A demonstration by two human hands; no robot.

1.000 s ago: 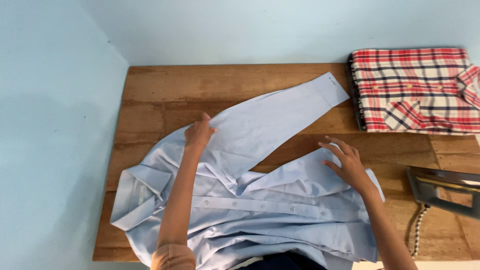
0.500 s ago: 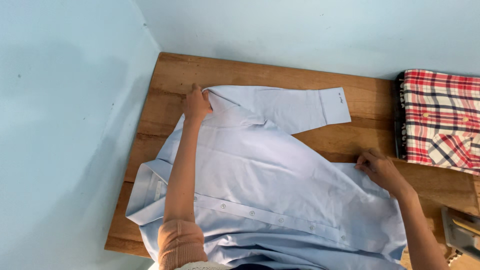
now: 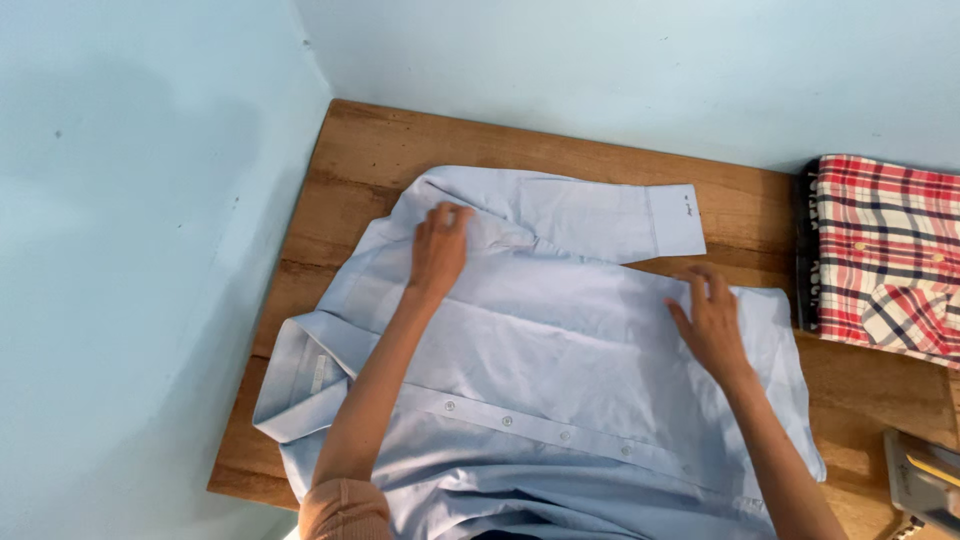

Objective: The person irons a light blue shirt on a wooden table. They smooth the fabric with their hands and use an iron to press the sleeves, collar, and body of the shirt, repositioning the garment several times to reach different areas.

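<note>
Light blue shirt (image 3: 560,370) lies spread on the wooden table (image 3: 380,140), button strip running across the side nearest the person, collar (image 3: 300,375) out beyond the left hand toward the wall.

Left hand (image 3: 438,250): open, palm down, fingers together, pressed flat on the cloth near the shoulder seam. Nothing gripped. Just past its fingertips the sleeve (image 3: 590,215) is folded across the top of the shirt, running toward the right hand's side; the cuff (image 3: 675,220) lies flat on the wood, slightly beyond and inward of the right hand's fingertips.

Right hand (image 3: 712,325): open, palm down, fingers slightly spread, resting flat on the shirt near its hem end. Nothing gripped. Cloth between the two hands is mostly smooth, with a few shallow creases running below the left hand.

Beyond the right hand, well apart from the blue shirt's hem edge: a folded red and white plaid shirt (image 3: 885,260) on the table. Nearer the person on the same side, a grey iron (image 3: 925,480) shows partly at the frame edge.

Light blue walls (image 3: 150,250) meet in the corner beyond the left hand.
</note>
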